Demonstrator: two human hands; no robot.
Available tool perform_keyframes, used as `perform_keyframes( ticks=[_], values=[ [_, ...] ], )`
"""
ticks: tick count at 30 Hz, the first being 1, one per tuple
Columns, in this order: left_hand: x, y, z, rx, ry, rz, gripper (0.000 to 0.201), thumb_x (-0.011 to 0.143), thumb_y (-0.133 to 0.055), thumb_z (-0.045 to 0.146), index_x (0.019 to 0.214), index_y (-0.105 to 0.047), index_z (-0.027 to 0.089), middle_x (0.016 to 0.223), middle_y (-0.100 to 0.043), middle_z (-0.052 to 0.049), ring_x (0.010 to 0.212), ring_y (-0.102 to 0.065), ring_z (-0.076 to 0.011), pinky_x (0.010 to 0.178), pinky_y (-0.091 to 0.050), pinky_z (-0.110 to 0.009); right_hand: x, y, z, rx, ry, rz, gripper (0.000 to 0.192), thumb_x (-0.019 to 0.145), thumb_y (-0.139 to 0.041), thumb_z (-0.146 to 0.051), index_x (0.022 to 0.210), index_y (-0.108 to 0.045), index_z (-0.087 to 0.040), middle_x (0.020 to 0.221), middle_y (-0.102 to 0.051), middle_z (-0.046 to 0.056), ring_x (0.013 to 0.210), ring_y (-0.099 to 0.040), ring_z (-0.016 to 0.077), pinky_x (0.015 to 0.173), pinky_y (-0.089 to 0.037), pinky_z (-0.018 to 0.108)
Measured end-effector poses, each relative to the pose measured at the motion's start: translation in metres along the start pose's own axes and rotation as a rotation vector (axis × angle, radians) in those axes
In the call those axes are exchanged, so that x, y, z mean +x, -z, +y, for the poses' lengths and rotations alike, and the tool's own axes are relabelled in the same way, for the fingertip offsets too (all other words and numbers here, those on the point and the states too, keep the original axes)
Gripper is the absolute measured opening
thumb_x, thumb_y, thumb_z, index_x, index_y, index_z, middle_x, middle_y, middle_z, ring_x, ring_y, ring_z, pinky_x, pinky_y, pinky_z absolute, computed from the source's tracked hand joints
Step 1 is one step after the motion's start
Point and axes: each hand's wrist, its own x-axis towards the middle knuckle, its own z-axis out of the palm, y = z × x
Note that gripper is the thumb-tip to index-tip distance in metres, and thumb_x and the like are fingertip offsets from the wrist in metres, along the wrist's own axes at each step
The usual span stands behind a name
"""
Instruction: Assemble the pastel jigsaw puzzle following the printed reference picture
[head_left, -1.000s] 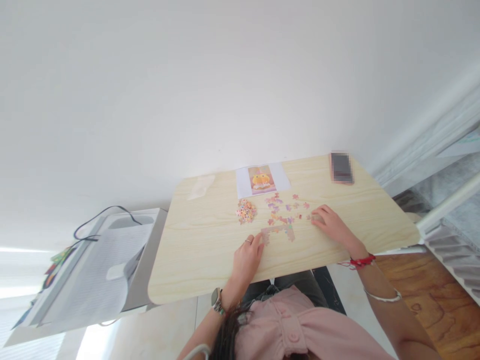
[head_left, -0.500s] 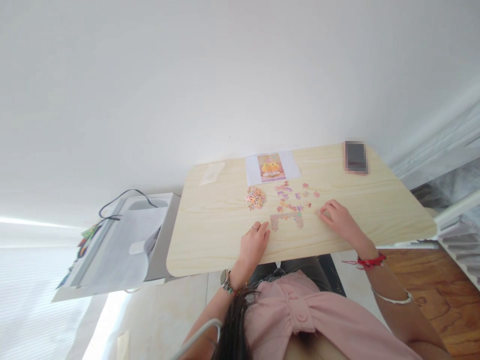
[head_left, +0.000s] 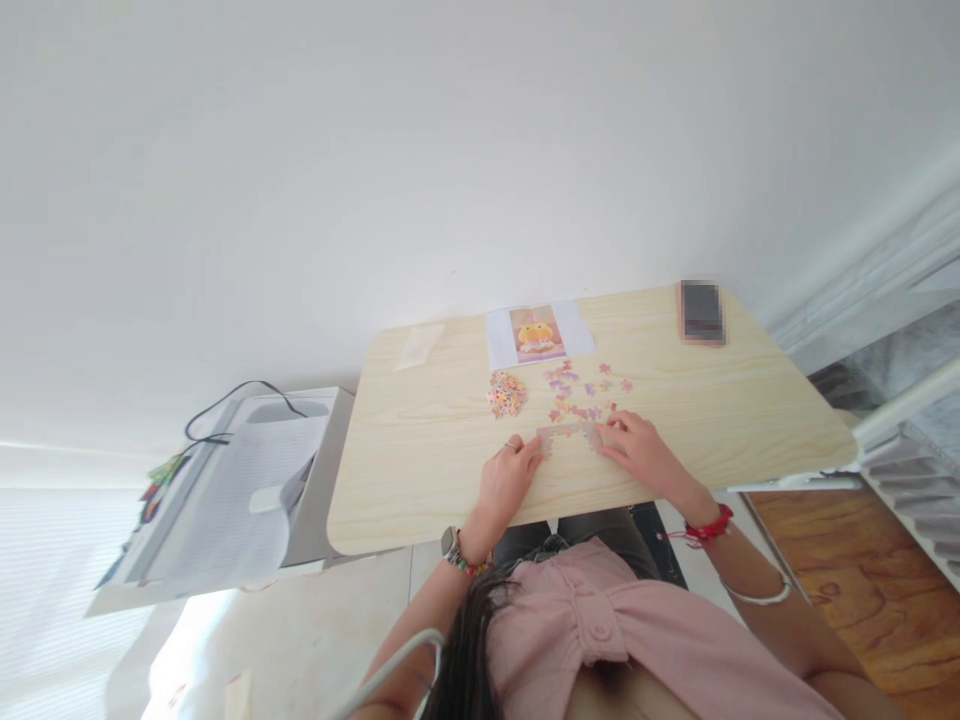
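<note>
This looks like a room in a home, though which room is unclear. A small wood-grain table (head_left: 420, 460) with rounded corners stands against a plain white wall (head_left: 480, 150), and jigsaw pieces (head_left: 507, 394) and a sheet with a printed picture (head_left: 537, 335) lie on it, a pastime more than office work. Beside it, a white stand (head_left: 322, 490) carries loose papers (head_left: 247, 480) and a black cord (head_left: 196, 410). The floor shows 2 surfaces: pale flooring (head_left: 322, 640) and glossy brown wood-look flooring (head_left: 870, 590). Bright light falls at the left.
</note>
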Motion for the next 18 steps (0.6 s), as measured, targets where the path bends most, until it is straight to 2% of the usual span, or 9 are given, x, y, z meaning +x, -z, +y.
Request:
perform_keyframes(
  ticks=[4,10,15,18],
  values=[
    [0.0004,0.0003,-0.0012,-0.007,-0.001,-0.023,0.032,0.089,-0.033,0.037,0.118,-0.046,0.031,0.096,-0.052,-0.002,0.083,-0.057,-0.0137,0.065,-0.042,-0.021,0.0021,-0.0048,0.0014,-0.008,0.006,0.001,0.018,0.082,-0.052,-0.025,0.095,-0.064,-0.023,0.095,-0.055,0.007,0.080,-0.050,0.0181,0.075,-0.039,0.035],
    [0.0007,-0.0007,-0.0020,-0.027,0.002,-0.021,0.032,0.089,-0.034,0.035,0.119,-0.045,0.031,0.098,-0.053,-0.002,0.084,-0.057,-0.0137,0.067,-0.042,-0.021,0.0028,-0.0057,0.0078,0.027,0.004,-0.014,0.018,0.082,-0.052,-0.027,0.094,-0.066,-0.025,0.092,-0.056,0.006,0.078,-0.050,0.0174,0.075,-0.038,0.034],
    [0.0043,0.0028,-0.0035,-0.042,-0.004,-0.044,0.041,0.088,-0.038,0.032,0.129,-0.034,0.029,0.104,-0.052,-0.005,0.091,-0.056,-0.0152,0.072,-0.043,-0.023,0.0019,-0.0105,0.0091,0.048,0.001,0.005,0.021,0.083,-0.049,-0.029,0.095,-0.066,-0.025,0.091,-0.057,0.006,0.081,-0.051,0.0190,0.075,-0.038,0.036],
    [0.0076,0.0051,-0.0055,-0.020,-0.045,-0.070,0.040,0.088,-0.039,0.033,0.128,-0.036,0.030,0.104,-0.052,-0.004,0.089,-0.056,-0.0154,0.071,-0.043,-0.023,0.0020,-0.0115,0.0073,0.054,-0.003,0.016,0.021,0.084,-0.049,-0.028,0.094,-0.066,-0.024,0.091,-0.057,0.007,0.082,-0.051,0.0189,0.076,-0.038,0.036]
  ],
)
